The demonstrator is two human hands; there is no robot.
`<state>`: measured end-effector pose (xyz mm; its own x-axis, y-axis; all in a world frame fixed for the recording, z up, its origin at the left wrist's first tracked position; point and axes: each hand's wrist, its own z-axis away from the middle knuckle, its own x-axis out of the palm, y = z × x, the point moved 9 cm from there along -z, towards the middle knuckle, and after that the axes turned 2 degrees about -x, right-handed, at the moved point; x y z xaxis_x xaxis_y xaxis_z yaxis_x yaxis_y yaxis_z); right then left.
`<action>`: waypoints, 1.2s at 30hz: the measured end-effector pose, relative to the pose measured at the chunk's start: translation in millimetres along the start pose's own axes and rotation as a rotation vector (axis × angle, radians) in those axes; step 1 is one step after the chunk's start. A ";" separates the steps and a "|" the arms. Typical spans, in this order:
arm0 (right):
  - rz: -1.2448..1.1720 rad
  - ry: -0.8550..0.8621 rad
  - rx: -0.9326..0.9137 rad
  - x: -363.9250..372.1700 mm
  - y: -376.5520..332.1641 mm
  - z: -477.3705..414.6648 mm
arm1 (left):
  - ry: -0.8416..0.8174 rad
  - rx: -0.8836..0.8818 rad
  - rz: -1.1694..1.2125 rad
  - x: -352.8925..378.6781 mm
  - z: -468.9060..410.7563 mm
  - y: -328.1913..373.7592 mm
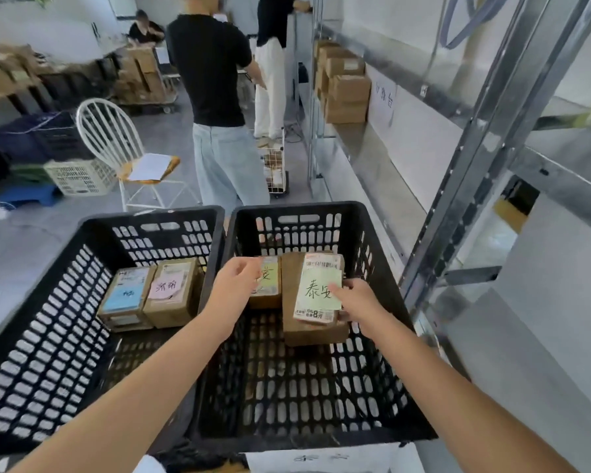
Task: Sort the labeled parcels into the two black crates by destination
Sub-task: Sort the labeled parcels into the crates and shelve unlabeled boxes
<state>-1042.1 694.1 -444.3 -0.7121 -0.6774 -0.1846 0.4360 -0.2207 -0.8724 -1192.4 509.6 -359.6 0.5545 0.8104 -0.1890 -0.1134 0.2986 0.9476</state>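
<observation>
A grey warehouse floor [31,254] carries metal shelving [492,114] on the right and two black crates side by side. The left crate [48,302] holds a blue-labelled parcel [123,295] touching a pink-labelled parcel [171,291]. Both arms reach into the right crate [376,233]. The left hand [234,285] has its grip clamped on the yellow-labelled parcel [268,281], and the right hand [359,298] has its grip clamped on the green-labelled parcel [318,288] atop a brown box [307,332].

The left hand [234,285] covers the left part of the yellow label [270,274] on the small parcel [265,298], so its writing shows only in part. The right hand [357,297] has fingers out of sight under the green-labelled parcel [318,291], which hides much of the brown box [304,332] below. Writing on the blue label [122,297] is too blurred to read. The bottom edge cuts off the white sheet [321,460]
</observation>
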 end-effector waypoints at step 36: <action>0.958 -0.171 -0.321 190.2 85.6 -33.9 | 0.088 -0.162 0.087 0.0 -82.7 -44.9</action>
<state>-1158.8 570.1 -569.5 -0.0429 -0.5669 -0.8227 0.5946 0.6472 -0.4770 -1255.5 537.9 -423.4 0.4634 0.8756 -0.1365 -0.2930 0.2968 0.9089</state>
